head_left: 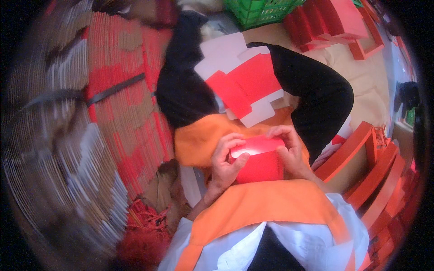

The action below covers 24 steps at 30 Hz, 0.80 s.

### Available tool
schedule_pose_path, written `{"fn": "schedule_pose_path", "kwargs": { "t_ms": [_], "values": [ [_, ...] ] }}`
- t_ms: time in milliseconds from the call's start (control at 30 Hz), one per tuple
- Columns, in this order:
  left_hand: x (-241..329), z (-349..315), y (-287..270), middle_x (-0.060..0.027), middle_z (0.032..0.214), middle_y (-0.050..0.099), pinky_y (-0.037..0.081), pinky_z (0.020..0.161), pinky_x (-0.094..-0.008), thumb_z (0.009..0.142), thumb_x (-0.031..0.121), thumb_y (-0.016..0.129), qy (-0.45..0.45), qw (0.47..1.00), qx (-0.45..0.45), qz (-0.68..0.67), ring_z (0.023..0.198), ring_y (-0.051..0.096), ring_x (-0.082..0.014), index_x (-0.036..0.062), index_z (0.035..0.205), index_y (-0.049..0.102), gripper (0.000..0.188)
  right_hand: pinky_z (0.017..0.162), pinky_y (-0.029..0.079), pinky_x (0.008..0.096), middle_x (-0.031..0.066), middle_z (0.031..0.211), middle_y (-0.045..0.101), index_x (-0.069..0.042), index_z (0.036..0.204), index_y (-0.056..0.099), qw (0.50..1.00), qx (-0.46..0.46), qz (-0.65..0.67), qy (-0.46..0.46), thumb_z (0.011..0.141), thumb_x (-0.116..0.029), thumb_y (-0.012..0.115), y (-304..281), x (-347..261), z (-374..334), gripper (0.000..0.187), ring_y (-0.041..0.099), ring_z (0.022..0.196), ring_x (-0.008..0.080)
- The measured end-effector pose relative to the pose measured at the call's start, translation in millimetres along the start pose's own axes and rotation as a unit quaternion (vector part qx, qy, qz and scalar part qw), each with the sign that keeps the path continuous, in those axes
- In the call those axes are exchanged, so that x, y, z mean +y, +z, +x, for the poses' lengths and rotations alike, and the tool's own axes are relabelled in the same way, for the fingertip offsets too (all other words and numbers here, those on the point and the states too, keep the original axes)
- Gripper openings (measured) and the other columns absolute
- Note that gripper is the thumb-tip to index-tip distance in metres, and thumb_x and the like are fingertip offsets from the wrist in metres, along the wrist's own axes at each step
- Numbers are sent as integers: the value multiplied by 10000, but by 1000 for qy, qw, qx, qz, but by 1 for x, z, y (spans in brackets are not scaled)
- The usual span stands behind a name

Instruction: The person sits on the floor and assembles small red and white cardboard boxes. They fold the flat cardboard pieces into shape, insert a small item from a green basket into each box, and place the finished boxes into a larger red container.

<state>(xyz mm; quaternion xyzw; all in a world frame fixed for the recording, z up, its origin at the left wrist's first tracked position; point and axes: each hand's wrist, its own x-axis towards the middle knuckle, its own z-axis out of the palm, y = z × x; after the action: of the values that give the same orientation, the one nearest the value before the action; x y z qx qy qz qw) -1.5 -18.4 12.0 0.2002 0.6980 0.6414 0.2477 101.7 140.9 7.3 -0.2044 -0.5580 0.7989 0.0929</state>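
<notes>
Close to my orange apron, both hands grip a small red box [260,166] made of folded card, its upper face shining in the light. My left hand [228,160] holds the left side, with the thumb along the front edge and the fingers curled over the far corner. On the right side my right hand [289,147] has its fingers bent over the top edge and the thumb against the face. Just beyond, a flat unfolded red and white carton blank [246,81] lies over my lap between my black-trousered legs.
Tall stacks of flat red and brown card [120,90], bound by a dark strap [115,89], fill the left. A green plastic crate [264,11] and red boxes [323,22] stand at the back. Orange-red frames [346,156] lie at the right. Red cord [147,217] lies lower left.
</notes>
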Motion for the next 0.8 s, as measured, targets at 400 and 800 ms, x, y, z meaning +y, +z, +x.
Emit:
{"fn": "schedule_pose_path", "kwargs": {
  "t_ms": [400,800],
  "values": [
    [3,-4,6,-111,1028,534,383,872,-294,770,16,540,-99,994,19,-52,968,503,-193,2,932,536,162,809,413,286,113,975,550,8,896,568,973,-69,-221,-9,830,-27,450,1,-28,17,139,525,928,204],
    [-8,-8,16,-124,986,577,385,882,-346,806,6,530,31,998,45,-41,948,529,-236,-3,852,553,52,887,382,330,125,1036,557,0,901,591,978,-94,-182,48,863,-68,400,-4,-31,14,207,505,1003,232]
  ]
}}
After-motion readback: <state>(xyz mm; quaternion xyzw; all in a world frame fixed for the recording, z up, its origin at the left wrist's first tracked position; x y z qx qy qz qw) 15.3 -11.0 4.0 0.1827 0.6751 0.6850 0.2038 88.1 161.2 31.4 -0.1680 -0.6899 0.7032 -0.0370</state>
